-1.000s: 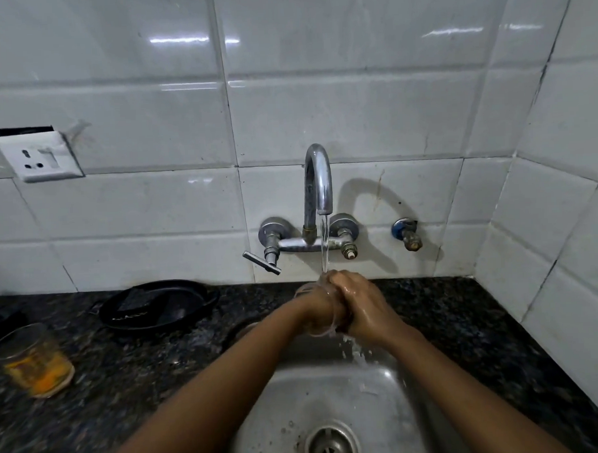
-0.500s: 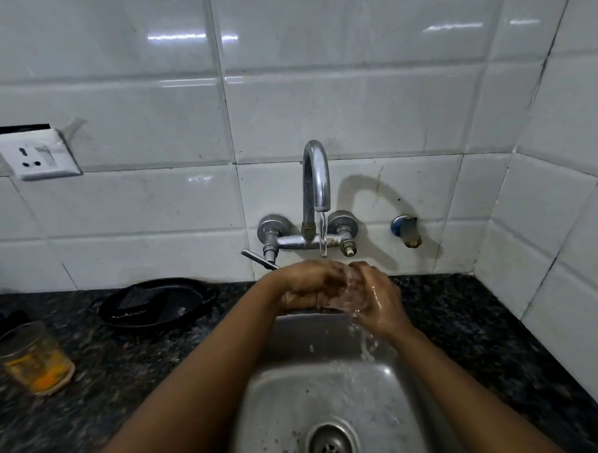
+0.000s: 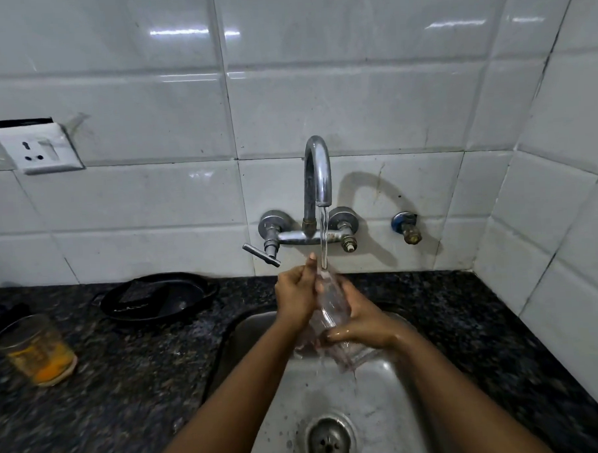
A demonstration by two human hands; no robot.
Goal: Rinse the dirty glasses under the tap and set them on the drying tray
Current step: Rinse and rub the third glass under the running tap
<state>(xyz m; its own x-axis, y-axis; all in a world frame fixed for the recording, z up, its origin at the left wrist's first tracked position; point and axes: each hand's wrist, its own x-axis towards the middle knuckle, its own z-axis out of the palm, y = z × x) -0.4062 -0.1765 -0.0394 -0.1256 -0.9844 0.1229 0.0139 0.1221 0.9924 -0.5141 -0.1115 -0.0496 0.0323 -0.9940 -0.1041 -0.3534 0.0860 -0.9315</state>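
A: Both hands have slid apart along the glass point(image 3: 332, 314) since half a second ago. Back then they were bunched together at the stream; now the left hand point(image 3: 298, 295) sits high and the right hand point(image 3: 361, 321) lower, nearer the camera.

B: And the glass is tilted. Its long axis runs from the upper end under the water down toward the sink basin point(image 3: 384, 411), one end close to the tap stream, the other low and to the right. Which end is the mouth I can't tell; it's clear and blurred by water.

A: Left-hand fingers curl round the upper part, one finger sticking up beside the stream. The right hand wraps the lower part, wet and shiny.

B: Water falls from the curved chrome tap point(image 3: 317, 170) onto the top of the glass, then runs off the bottom into the basin, above the round drain point(image 3: 329, 439).

A: Surroundings: a second glass point(image 3: 35, 350) with orange residue stands on the speckled dark granite counter point(image 3: 133, 380), well left of the sink.

B: Behind that, a black oval tray point(image 3: 158, 295) lies against the wall. Glossy white tiles point(image 3: 354, 104), a white wall socket point(image 3: 39, 148) on the left, a small valve point(image 3: 407, 226) right of the tap.

A: Nothing lies between the hands and the tray, only bare counter.
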